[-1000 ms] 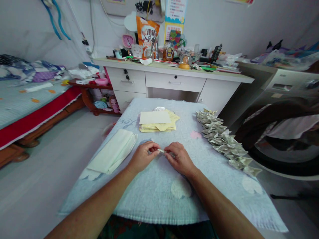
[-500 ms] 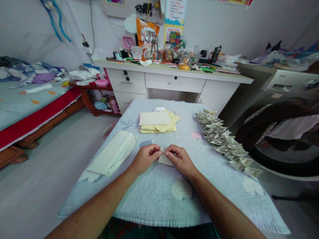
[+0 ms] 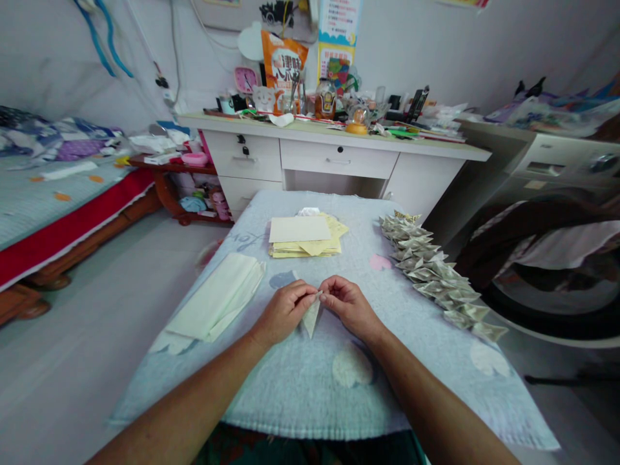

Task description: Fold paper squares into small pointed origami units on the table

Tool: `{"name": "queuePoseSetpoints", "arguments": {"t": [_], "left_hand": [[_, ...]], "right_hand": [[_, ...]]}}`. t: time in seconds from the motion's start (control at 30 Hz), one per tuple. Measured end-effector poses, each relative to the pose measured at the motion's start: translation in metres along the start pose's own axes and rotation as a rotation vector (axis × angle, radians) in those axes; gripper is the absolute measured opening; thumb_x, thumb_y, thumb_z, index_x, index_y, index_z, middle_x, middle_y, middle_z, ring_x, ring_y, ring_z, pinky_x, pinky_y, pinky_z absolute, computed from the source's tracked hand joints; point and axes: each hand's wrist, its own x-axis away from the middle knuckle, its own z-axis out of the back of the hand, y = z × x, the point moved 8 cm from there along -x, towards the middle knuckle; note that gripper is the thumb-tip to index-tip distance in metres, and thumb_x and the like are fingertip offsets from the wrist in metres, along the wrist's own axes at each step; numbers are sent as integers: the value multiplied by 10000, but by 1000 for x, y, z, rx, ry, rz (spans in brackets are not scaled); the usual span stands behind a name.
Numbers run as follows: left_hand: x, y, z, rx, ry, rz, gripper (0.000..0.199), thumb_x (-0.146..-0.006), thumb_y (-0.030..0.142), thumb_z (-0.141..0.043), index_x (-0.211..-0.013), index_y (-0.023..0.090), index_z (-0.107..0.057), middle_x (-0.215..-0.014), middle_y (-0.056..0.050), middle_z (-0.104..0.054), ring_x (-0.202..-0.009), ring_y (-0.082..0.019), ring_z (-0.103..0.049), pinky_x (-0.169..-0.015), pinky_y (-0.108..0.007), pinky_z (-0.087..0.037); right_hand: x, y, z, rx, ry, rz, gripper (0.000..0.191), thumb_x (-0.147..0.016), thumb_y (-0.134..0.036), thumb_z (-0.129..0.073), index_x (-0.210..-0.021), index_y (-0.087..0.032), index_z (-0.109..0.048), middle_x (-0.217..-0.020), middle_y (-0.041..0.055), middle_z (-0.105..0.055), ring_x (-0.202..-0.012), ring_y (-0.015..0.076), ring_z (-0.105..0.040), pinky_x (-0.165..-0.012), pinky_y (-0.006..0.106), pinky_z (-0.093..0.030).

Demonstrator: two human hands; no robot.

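Between my hands is a small piece of folded paper, its pointed end hanging down toward me. My left hand pinches its upper left part, with fingers closed. At the paper's top corner, the thumb and fingertips of my right hand are pressed together on it. Beyond my hands lies a stack of yellowish paper sheets. A pale green folded sheet or bundle rests to the left. Folded grey-green paper pieces stand in a long row on the right.
The low table has a light blue cloth over it. Behind it stands a white desk crowded with jars, a bag and a pink clock. A bed is at left, a washing machine at right.
The paper between my hands has turned, and its pointed end now hangs down where a flatter, wider edge showed before. My hands have stayed close together in nearly the same place.
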Motion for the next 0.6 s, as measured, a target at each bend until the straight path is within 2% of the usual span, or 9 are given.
{"name": "queuePoseSetpoints", "arguments": {"t": [0.27,0.43,0.6], "left_hand": [[1,4,-1,-7,-14,-25,225,-928,277,-459,-885,169,-652,-805,-26,-588,-794,-145,-561,-729,-246,-431],[2,5,-1,-14,-12,-11,183,-884,315,-541,-867,170,-652,-774,-12,-568,-738,-137,-544,-673,-235,-423],[0,3,-1,8,-19,11,195,-887,315,-542,-864,167,-666,-783,-20,-592,-763,-143,-563,-704,-245,-429]], "right_hand": [[1,-1,2,-2,-3,13,255,-787,-411,-674,-794,-188,-550,-694,-33,-479,-643,103,-422,-632,230,-364],[1,-1,1,-11,-8,6,277,-771,-424,-685,-781,-190,-536,-687,-35,-481,-632,104,-426,-629,232,-363],[2,-2,1,-34,-33,12,274,-768,-418,-696,-813,-192,-547,-698,-34,-472,-640,105,-422,-624,228,-355]]}}
